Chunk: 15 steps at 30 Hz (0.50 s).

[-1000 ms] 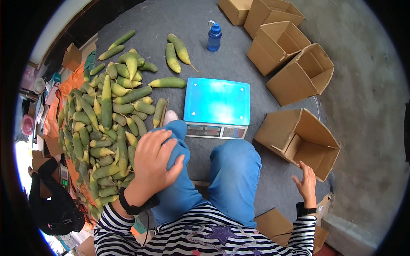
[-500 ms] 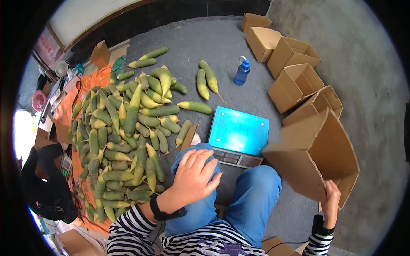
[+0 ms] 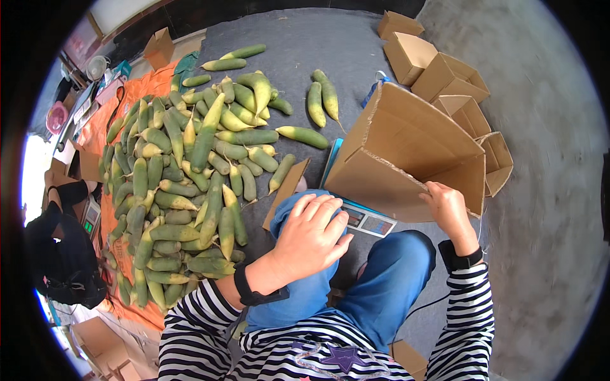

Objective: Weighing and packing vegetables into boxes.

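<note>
My right hand (image 3: 446,206) pinches the near edge of an open cardboard box (image 3: 419,133), thumb and fingers on either side of the wall. The box is tilted, its opening facing up and to the right, and it covers most of the blue-topped weighing scale (image 3: 365,219). Whether it rests on the scale I cannot tell. My left hand (image 3: 309,236) lies on my left knee with fingers stretched out and nothing in it. To its left is a large heap of green radishes (image 3: 171,190), pale at one end.
Two radishes (image 3: 323,100) lie apart beyond the heap. Open cardboard boxes (image 3: 452,79) stand in a row at the far right, by a grey wall. A blue bottle (image 3: 368,96) is mostly hidden behind the held box. An orange sheet (image 3: 95,152) lies under the heap.
My right hand has brought the cardboard box leftward and away from me, over the scale. It now blocks most of the scale and the bottle. My left hand stays on the knee.
</note>
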Each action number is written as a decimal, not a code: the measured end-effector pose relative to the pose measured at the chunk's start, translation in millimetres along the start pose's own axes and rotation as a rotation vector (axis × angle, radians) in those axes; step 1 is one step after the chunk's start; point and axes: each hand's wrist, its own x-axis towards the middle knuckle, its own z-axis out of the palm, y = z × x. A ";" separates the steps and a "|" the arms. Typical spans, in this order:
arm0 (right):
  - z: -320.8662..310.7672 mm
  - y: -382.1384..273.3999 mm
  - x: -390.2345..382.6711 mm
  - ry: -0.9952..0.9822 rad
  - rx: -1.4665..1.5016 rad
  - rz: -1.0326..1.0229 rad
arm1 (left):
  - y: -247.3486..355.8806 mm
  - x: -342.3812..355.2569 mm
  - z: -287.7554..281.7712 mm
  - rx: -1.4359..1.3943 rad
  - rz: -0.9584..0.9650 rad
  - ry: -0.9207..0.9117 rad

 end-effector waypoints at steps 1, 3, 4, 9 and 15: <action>6.9 -2.0 3.1 -0.008 0.006 -0.006 | -0.8 -1.0 -0.6 -0.002 -0.002 0.002; 18.4 -4.1 6.4 -0.001 0.013 -0.035 | -2.1 -1.8 -1.4 -0.005 0.005 0.012; 19.6 -3.8 6.5 -0.029 -0.007 -0.012 | -2.7 -2.0 -1.9 -0.006 0.014 0.020; -12.8 -23.0 6.1 -0.031 0.100 -0.005 | -5.8 1.8 -12.5 -0.115 -0.017 -0.015; -93.9 -106.3 27.0 0.103 0.062 -0.205 | -53.5 43.0 -66.2 0.027 -0.060 0.150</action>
